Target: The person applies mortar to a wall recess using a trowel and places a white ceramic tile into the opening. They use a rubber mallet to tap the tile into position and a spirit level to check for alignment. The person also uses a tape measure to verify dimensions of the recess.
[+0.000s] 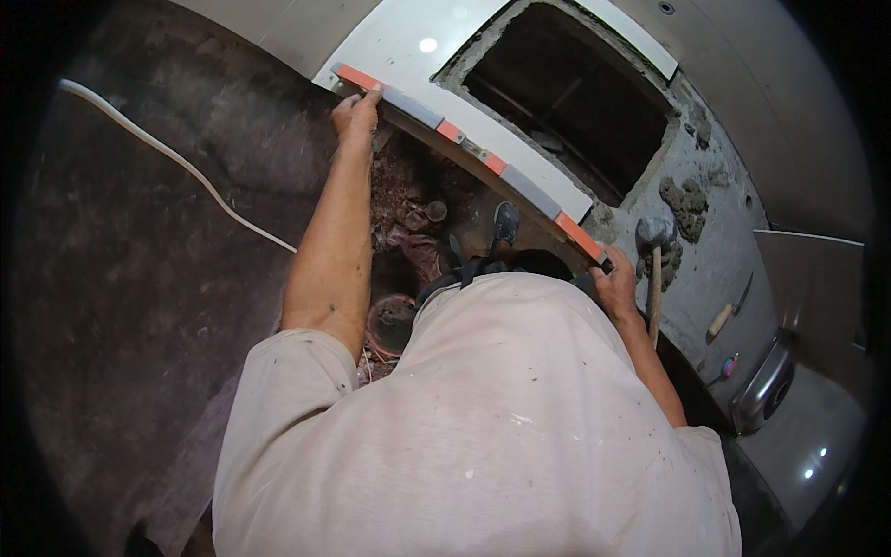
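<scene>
A long orange-and-grey spirit level point(423, 113) lies along the front edge of a white tile slab point(399, 46) on the counter. At its far left end, my left hand point(357, 116) is closed around the level. My right hand point(615, 281) grips the near right end, fingers curled at the edge. Behind the level, a rectangular cutout point(566, 97) with rough cement edges opens in the counter. Just right of my right hand rests a mallet point(655, 232) with a wooden handle.
Lumps of wet mortar point(687, 206) sit on the bare cement countertop at right. Beyond are a wooden-handled blade tool point(721, 320) and a shiny metal fixture point(766, 385). A white hose point(176, 153) crosses the dark floor at left. Below the counter stands a bucket point(392, 325) amid rubble.
</scene>
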The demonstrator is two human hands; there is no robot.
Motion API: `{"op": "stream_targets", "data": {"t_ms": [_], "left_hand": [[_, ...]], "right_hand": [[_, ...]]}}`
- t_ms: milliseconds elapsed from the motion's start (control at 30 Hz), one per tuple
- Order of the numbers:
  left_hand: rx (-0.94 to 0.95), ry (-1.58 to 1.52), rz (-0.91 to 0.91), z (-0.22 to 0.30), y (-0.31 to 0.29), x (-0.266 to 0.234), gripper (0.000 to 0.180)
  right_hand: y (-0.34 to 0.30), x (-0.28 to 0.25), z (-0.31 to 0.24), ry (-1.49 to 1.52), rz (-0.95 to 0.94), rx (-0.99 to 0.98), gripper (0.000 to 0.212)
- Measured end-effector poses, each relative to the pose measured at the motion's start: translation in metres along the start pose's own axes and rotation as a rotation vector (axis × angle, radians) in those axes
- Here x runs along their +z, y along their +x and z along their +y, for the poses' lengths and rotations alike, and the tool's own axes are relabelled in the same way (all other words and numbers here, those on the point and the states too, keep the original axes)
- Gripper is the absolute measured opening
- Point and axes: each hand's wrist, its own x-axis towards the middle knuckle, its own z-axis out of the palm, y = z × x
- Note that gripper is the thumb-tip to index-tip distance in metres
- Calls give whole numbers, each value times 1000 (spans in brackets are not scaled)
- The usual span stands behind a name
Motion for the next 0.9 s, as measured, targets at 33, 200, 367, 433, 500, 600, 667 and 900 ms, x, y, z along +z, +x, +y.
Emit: {"op": "stream_targets", "data": {"t_ms": [33,200,367,433,500,600,667,900], "left_hand": [[3,22,11,0,0,0,73],[-18,-5,-7,-2,3,1,72],[-16,-20,-11,-6,7,1,72],[-13,-17,-7,-5,7,2,72],[-21,-11,-4,-5,5,2,72],[-21,-4,-4,-3,4,2,72],[-20,-4,-8,-2,3,1,72],[-23,-8,-23,-1,3,0,74]], "right_hand": [[0,1,5,-5,5,-20,49],[1,6,22,-62,5,-18,50],[0,5,24,-45,-9,-26,50],[0,4,22,-19,-25,-22,50],[0,4,20,-17,-23,-5,49],[-1,3,18,-15,-16,7,48],[-1,3,17,-5,-14,12,48],[-1,5,20,2,-19,32,47]]}}
